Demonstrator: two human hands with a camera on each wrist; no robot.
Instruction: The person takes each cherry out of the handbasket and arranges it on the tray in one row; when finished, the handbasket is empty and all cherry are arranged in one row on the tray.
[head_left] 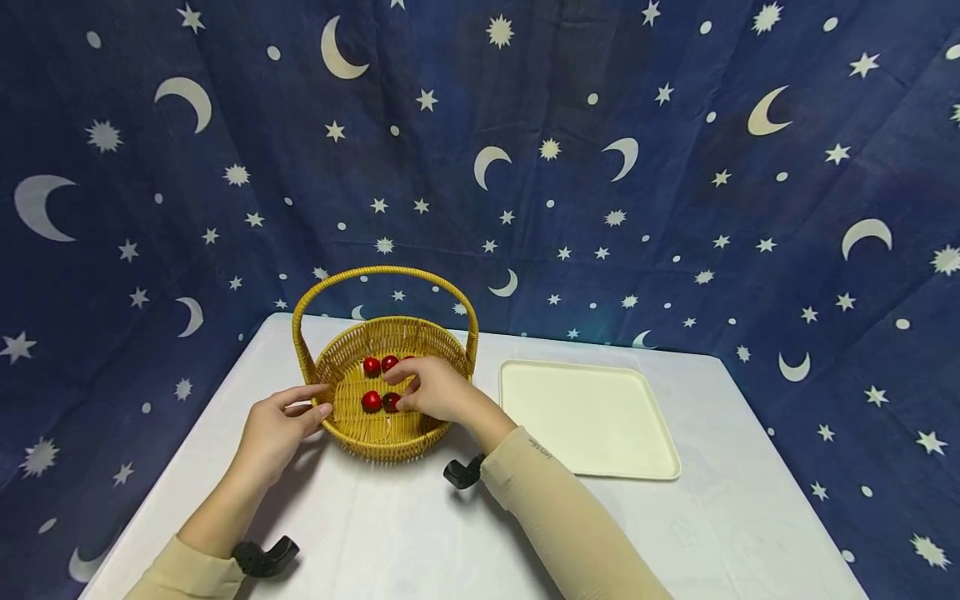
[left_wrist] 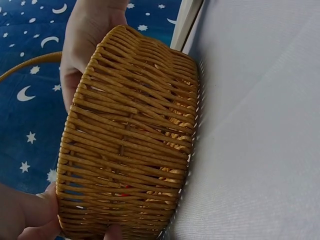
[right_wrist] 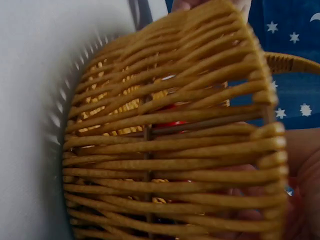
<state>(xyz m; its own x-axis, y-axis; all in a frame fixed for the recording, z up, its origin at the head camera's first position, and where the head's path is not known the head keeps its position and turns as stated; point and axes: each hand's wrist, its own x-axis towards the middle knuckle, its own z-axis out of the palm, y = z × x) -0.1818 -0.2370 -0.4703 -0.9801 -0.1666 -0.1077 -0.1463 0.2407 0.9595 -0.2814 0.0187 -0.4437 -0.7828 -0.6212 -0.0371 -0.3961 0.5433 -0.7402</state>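
A yellow-brown wicker basket (head_left: 382, 450) with a tall arched handle stands on the white table. Inside lie several small, round, glossy red fruits (head_left: 371, 402) in two rows; one is darker. My left hand (head_left: 279, 429) grips the basket's left rim between thumb and fingers. In the left wrist view, its fingers (left_wrist: 30, 210) show at the rim. Reaching over the rim, my right hand (head_left: 438, 390) has its thumb at the dark red fruit (head_left: 389, 402), the index finger held apart above it. The right hand partly covers a fruit behind it. Through the weave, the right wrist view shows red patches.
A cream rectangular tray (head_left: 588, 421) lies on the white table (head_left: 720, 517), right of the basket. Behind the table hangs a dark blue cloth (head_left: 555, 108) with moons and stars. A black wrist mount (head_left: 264, 557) sits on the left wrist, another on the right.
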